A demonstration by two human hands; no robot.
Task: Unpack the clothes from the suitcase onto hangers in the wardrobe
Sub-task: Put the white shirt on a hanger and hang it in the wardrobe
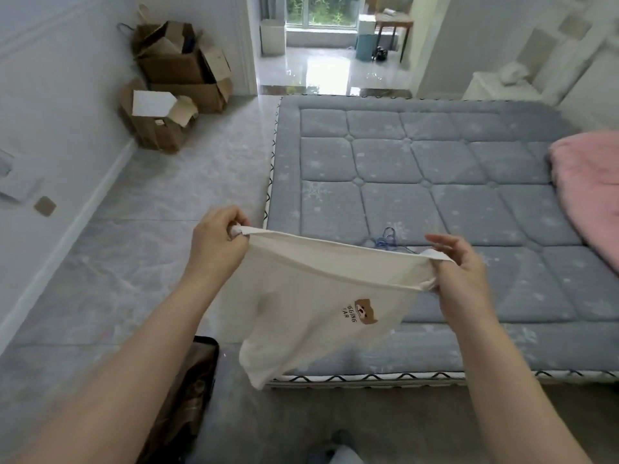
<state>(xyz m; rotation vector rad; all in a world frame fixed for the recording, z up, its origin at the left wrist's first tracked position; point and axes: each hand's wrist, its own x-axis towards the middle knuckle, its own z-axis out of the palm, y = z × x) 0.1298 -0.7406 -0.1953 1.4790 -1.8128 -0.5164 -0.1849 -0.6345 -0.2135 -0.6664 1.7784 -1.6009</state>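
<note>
A white T-shirt (311,296) with a small brown bear print hangs stretched between my hands above the near corner of the bed. My left hand (219,237) grips one top edge of the shirt in a fist. My right hand (460,272) pinches the other top edge, its upper fingers spread loosely. A blue wire hanger (388,239) lies on the mattress just behind the shirt, partly hidden by it. The dark open suitcase (187,393) sits on the floor at the bottom, below my left forearm. No wardrobe is in view.
The grey quilted mattress (435,182) fills the right half, with a pink blanket (589,189) at its right edge. Cardboard boxes (174,85) are stacked in the far left corner. A doorway (331,58) opens at the back. Grey tiled floor (134,236) runs along the left.
</note>
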